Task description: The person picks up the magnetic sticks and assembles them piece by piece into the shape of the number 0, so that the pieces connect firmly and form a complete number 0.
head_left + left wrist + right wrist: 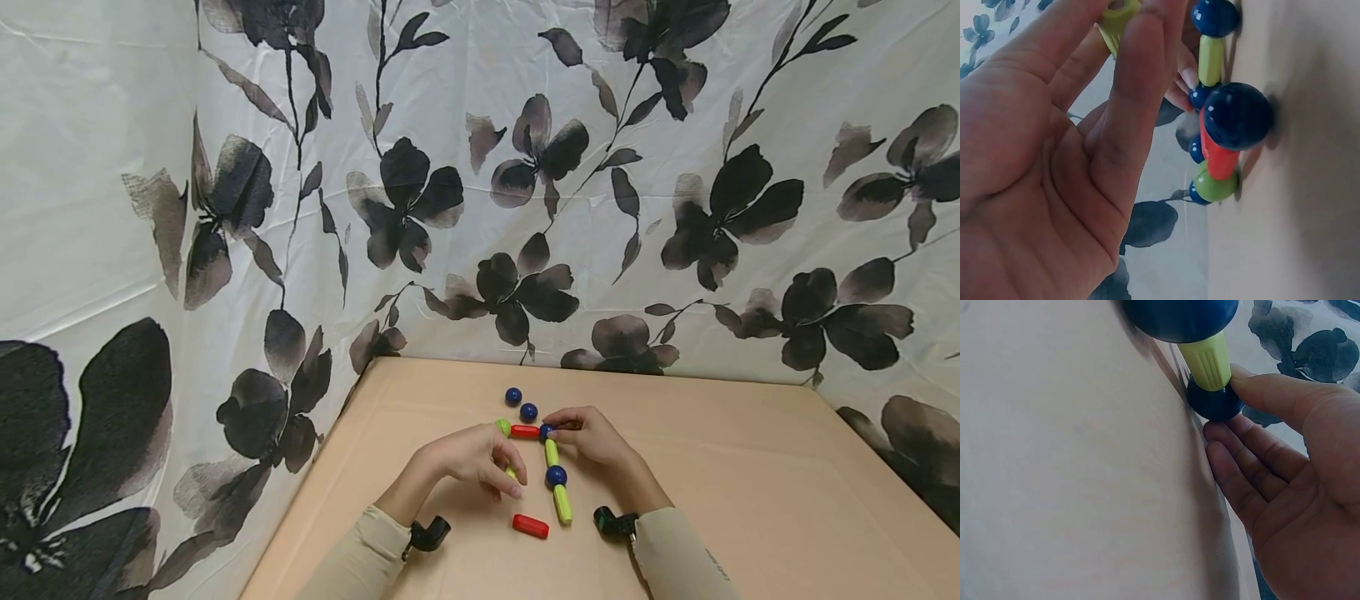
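Note:
My left hand (480,458) pinches a yellow-green rod (1117,19) above the table, the rod mostly hidden by the fingers. My right hand (596,435) grips the dark blue corner ball (1215,403) between thumb and fingers. From that ball a red rod (525,431) runs left to a green ball (503,427). Towards me run a yellow-green rod (552,452), a dark blue ball (556,476) and another yellow-green rod (562,504), joined in a line. In the left wrist view a large-looking dark blue ball (1238,117) sits near the left fingers and partly covers the red rod.
Two loose dark blue balls, one (513,397) behind the other (528,412), lie beyond the joined pieces. A loose red rod (531,526) lies nearer me, left of the yellow-green end rod. Flowered cloth (450,208) hangs behind and left of the tan table (712,433).

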Demonstrator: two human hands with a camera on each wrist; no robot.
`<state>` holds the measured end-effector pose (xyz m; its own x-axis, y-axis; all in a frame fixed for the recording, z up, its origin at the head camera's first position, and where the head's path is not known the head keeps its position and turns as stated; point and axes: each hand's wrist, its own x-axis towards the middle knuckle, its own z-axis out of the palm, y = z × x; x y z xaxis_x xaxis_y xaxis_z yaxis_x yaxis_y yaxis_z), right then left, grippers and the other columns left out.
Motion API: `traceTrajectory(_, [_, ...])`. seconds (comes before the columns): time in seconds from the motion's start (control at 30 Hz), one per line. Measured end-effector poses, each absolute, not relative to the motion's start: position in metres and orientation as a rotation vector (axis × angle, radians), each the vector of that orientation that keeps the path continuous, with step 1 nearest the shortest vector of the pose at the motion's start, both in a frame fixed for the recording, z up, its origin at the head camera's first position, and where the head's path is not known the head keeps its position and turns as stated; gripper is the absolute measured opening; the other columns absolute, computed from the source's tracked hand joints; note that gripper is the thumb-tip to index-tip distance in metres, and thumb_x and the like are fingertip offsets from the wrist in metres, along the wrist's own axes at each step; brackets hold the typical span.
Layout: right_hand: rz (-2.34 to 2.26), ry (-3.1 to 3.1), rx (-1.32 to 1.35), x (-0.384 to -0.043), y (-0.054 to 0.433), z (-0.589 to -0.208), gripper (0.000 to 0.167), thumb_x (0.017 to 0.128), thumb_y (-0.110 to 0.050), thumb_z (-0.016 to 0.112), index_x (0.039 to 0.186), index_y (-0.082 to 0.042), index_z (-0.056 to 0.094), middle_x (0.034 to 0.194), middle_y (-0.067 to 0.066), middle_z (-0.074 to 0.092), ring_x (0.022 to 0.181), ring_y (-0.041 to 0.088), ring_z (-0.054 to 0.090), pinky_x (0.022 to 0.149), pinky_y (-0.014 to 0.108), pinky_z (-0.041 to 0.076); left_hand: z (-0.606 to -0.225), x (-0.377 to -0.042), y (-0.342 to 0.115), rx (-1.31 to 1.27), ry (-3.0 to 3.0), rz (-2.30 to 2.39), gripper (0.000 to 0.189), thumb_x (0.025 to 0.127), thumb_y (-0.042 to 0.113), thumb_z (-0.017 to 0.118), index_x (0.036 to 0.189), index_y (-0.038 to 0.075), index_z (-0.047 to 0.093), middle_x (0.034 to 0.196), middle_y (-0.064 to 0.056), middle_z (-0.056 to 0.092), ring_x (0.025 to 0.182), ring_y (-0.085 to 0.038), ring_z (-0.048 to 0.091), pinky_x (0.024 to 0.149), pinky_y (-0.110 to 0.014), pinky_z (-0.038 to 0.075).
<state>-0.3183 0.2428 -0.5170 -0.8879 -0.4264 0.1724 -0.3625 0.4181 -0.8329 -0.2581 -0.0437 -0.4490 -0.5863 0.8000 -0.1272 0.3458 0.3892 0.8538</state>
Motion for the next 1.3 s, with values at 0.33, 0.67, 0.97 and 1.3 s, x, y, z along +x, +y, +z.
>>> traceTrajectory(0.33, [-1.532,2.548,-0.711,-0.291,0.233,-0.483,0.028,0.096,-0.001,0.071,0.122,0.009,0.071,0.117,0.025,0.073,0.099,0.028,0.065,0.083,0.017,0.051,-0.455,-0.258,-0.049,0.936,2.150,0.919,0.005,0.089,0.017,0.083,0.094,0.015,0.083,0.074,-0.003,0.077,0.063,-0.018,0.071,0.062,-0.029,0.059])
traceTrajectory(0.67, [-1.538,2.560,-0.688,-0.299,0.233,-0.494,0.028,0.096,0.001,0.070,0.122,0.009,0.071,0.117,0.025,0.073,0.098,0.027,0.065,0.082,0.016,0.051,-0.456,-0.258,-0.051,0.854,2.127,0.929,0.006,0.093,0.014,0.079,0.096,0.011,0.083,0.076,-0.005,0.077,0.059,-0.015,0.071,0.062,-0.029,0.061])
traceTrajectory(0.97, [-1.518,2.587,-0.679,-0.317,0.240,-0.519,0.028,0.097,-0.001,0.070,0.123,0.007,0.071,0.119,0.023,0.073,0.100,0.027,0.065,0.082,0.015,0.051,-0.463,-0.258,-0.049,0.817,2.113,0.925,0.005,0.094,0.016,0.078,0.090,0.017,0.082,0.076,-0.013,0.077,0.053,-0.013,0.069,0.051,-0.023,0.055])
traceTrajectory(1.3, [-1.524,2.574,-0.687,-0.314,0.238,-0.515,0.028,0.097,0.001,0.069,0.124,0.010,0.070,0.119,0.026,0.072,0.102,0.033,0.066,0.083,0.015,0.051,-0.466,-0.256,-0.048,0.771,2.121,0.917,0.004,0.092,0.017,0.080,0.088,0.018,0.082,0.072,-0.015,0.076,0.048,-0.014,0.067,0.044,-0.022,0.051])
